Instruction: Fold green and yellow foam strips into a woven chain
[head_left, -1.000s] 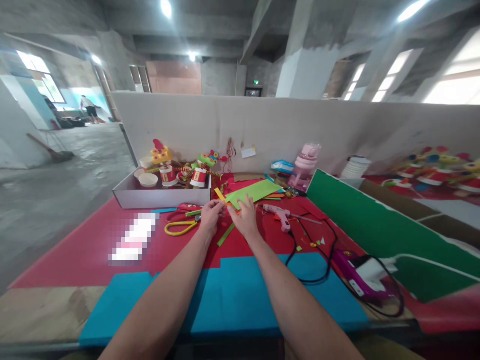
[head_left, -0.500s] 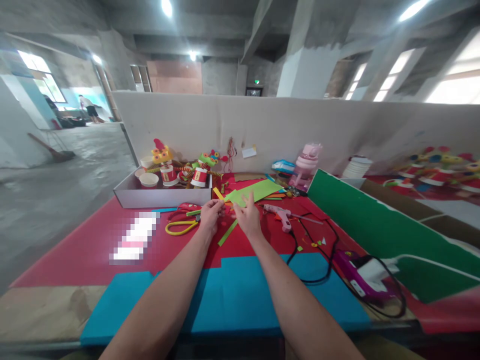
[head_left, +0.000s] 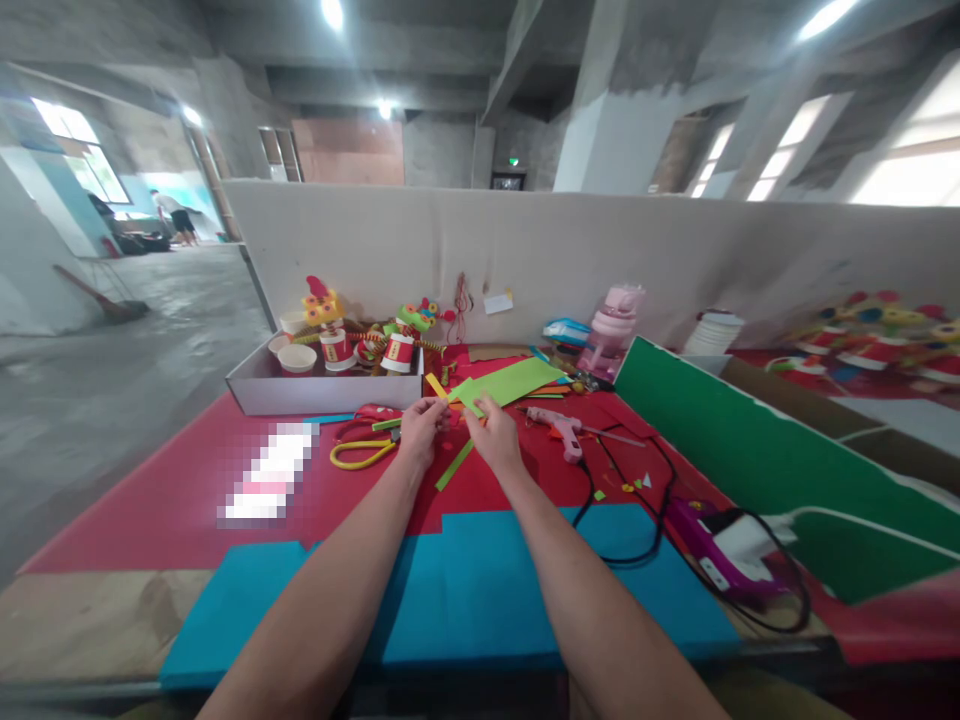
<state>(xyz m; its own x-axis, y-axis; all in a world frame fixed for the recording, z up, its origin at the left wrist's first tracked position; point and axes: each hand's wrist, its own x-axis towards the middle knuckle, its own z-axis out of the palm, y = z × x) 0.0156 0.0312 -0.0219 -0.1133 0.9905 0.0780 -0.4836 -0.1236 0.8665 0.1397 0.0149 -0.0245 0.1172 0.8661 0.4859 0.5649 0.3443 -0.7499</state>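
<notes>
My left hand is closed, fingertips pinched together over the red table covering; whatever it holds is too small to make out. Close on its right is my right hand, with thumb and fingers drawn together; any object in them is hidden. Just beyond both hands lies a light green sheet, and a yellow strip is by the left fingertips. A narrow green strip lies between my wrists. Yellow-handled scissors rest left of my left hand, and a pink glue gun right of my right hand.
A white box with paper cups and toy figures stands back left. Blue sheets lie under my forearms. At right are a purple power strip with black cables and a green-sided box. A pink bottle stands behind.
My right hand's fingers, raised and spread before, have lowered and come together. My left hand stays pinched in nearly the same place.
</notes>
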